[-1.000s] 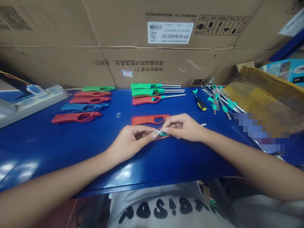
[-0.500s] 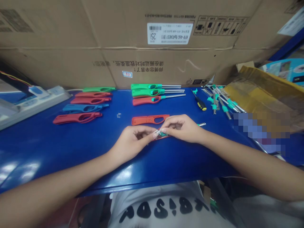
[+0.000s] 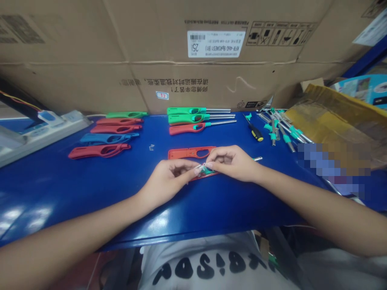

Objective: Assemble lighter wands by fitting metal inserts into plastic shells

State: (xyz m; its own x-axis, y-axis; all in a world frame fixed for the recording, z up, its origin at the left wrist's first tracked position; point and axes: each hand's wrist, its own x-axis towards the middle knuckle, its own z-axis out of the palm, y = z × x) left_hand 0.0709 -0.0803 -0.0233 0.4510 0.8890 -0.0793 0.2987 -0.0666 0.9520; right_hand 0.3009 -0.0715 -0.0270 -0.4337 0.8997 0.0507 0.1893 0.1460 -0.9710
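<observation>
In front of me a red lighter casing half [image 3: 202, 178] lies on the table, largely covered by my hands, with a teal trigger [image 3: 209, 171] in it. My left hand [image 3: 169, 181] is closed, thumb and forefinger pinching a small clear-whitish part [image 3: 198, 168] just over the casing. Beside it my right hand [image 3: 235, 163] is closed too, its fingertips meeting that part; what exactly they grip is too small to make out. A metal tube end [image 3: 258, 159] sticks out beyond my right hand. Just behind the hands lies an orange-red casing half [image 3: 183, 154].
Several lighters with metal tubes [image 3: 195, 118] and casing halves [image 3: 104, 150] lie farther back. Tiny metal pieces [image 3: 151, 147], a screwdriver [image 3: 255, 131], a pile of tubes with teal triggers [image 3: 284, 129] and a power strip [image 3: 45, 131] surround the work. A cardboard box [image 3: 145, 40] stands behind.
My fingertips have shifted very slightly over the casing, and a bit more of the teal trigger shows. Otherwise both hands keep the same place and pinch.
</observation>
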